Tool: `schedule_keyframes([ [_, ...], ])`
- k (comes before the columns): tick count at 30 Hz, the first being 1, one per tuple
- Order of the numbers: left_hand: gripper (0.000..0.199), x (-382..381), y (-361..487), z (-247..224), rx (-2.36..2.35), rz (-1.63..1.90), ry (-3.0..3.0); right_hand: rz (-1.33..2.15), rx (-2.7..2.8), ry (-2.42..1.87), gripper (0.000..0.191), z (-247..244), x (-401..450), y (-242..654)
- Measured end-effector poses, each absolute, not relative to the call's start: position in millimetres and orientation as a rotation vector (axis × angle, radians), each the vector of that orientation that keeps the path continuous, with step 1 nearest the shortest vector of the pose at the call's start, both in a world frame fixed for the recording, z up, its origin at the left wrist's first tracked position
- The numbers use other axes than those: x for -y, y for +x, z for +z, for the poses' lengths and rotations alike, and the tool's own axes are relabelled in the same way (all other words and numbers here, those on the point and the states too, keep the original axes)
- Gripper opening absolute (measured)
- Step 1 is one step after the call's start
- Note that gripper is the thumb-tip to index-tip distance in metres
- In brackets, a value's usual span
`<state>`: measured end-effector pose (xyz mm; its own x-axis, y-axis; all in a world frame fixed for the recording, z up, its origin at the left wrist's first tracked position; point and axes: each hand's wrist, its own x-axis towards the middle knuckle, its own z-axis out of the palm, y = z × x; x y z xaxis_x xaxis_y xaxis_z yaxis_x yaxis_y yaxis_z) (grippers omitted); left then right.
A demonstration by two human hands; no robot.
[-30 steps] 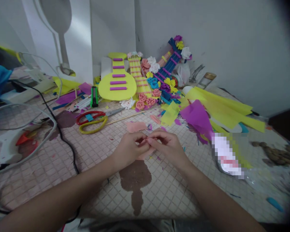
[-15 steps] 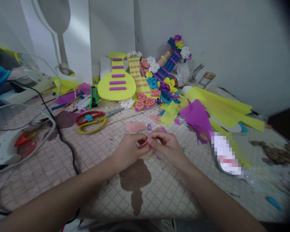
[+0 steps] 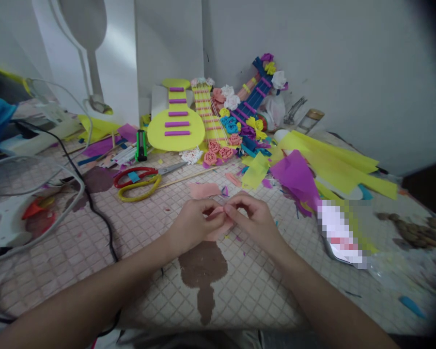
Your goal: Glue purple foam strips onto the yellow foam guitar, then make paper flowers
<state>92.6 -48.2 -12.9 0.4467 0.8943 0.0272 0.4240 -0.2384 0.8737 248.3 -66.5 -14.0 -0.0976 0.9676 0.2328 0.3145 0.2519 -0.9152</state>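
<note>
Between my hands is a small strip of salmon-pink crepe paper [image 3: 219,231], partly covered by my fingers. My left hand [image 3: 194,224] pinches it from the left, thumb and fingertips together. From the right, my right hand [image 3: 252,218] grips its upper edge, fingertips touching those of the left. Just beyond them a second piece of salmon-pink paper [image 3: 204,190] lies flat on the table. Farther back stands a yellow guitar-shaped cutout [image 3: 176,128] with purple bars, beside a yellow stringed one with pink paper roses [image 3: 218,151] at its base.
Red-and-yellow-handled scissors [image 3: 140,184] and a green box cutter [image 3: 141,145] lie left of centre. A white glue gun [image 3: 12,220] with cords sits at far left. Purple paper [image 3: 296,177], yellow sheets [image 3: 334,155] and a blurred-out phone [image 3: 341,235] are on the right.
More of the pink paper shows below my fingers now, hanging toward me. My hands have shifted only slightly and keep their pinch.
</note>
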Motion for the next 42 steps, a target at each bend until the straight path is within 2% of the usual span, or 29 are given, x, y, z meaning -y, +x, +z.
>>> schedule_keyframes([
  [5, 0.023, 47, 90, -13, -1.003, 0.758, 1.793, 1.059, 1.385, -1.242, 0.009, -15, 65, 248],
  [13, 0.019, 42, 91, -12, -0.984, 0.794, 1.359, 1.204, 0.905, -1.14, 0.009, -15, 57, 251],
  [16, 0.025, 41, 91, -13, -1.009, 0.845, 1.355, 1.225, 0.961, -1.168, 0.011, -15, 59, 251],
  [20, 0.018, 41, 90, -11, -0.948, 0.834, 1.333, 1.222, 1.108, -1.219, 0.011, -16, 61, 253],
  [28, 0.023, 38, 89, -9, -0.997, 0.943, 1.28, 1.172, 1.138, -1.156, 0.01, -14, 60, 254],
  [33, 0.022, 34, 87, -13, -0.982, 0.99, 1.095, 1.088, 1.384, -1.081, 0.024, -9, 66, 254],
  [42, 0.031, 37, 87, -13, -0.706, 1.096, 0.967, 0.775, 1.39, -1.181, 0.012, -13, 65, 254],
])
